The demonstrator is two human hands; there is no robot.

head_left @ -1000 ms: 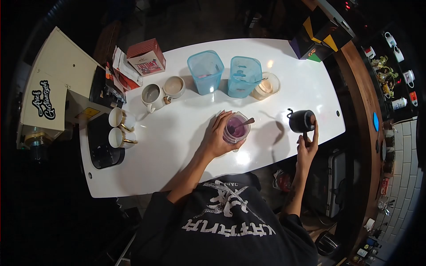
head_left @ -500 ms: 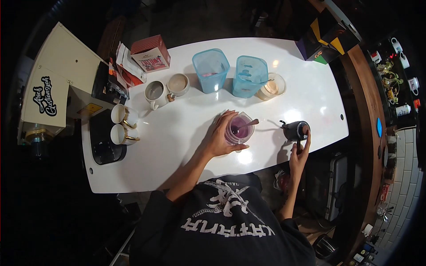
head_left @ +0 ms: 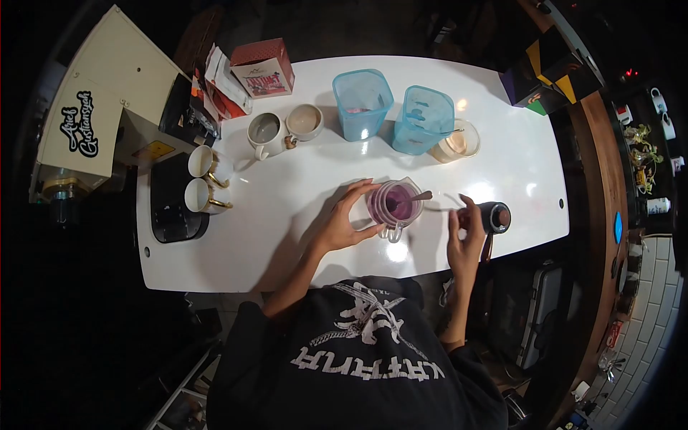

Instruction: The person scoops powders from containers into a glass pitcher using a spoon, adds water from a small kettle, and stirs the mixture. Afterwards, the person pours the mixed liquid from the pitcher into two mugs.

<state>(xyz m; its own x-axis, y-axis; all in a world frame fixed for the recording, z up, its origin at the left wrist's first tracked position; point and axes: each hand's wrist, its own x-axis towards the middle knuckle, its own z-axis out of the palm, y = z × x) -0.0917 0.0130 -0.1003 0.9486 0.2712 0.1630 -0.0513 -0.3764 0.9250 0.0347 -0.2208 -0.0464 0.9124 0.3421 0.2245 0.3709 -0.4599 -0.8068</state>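
Observation:
A clear glass jug [head_left: 403, 211] of purple liquid stands on the white table, with a spoon [head_left: 423, 196] leaning in it. The fingers and thumb of my left hand [head_left: 342, 221] curve around the jug's left side. To the jug's right, my right hand [head_left: 466, 233] has its fingers apart and holds nothing. Just beyond that hand, a black kettle [head_left: 494, 218] with a thin spout and a brown lid knob rests on the table, its handle toward me.
Two blue containers [head_left: 363, 107] [head_left: 424, 122] and a cup of tan contents [head_left: 456, 143] stand behind the jug. Two mugs [head_left: 265, 129] [head_left: 304, 120] are at back left. Gold-handled cups [head_left: 201, 195] sit by a cream machine [head_left: 100, 93]. Boxes [head_left: 263, 72] [head_left: 548, 75] occupy the back corners.
The kettle has come down onto the table. My right hand has let go of it and moved left toward the jug. The jug has turned, so its handle now faces me.

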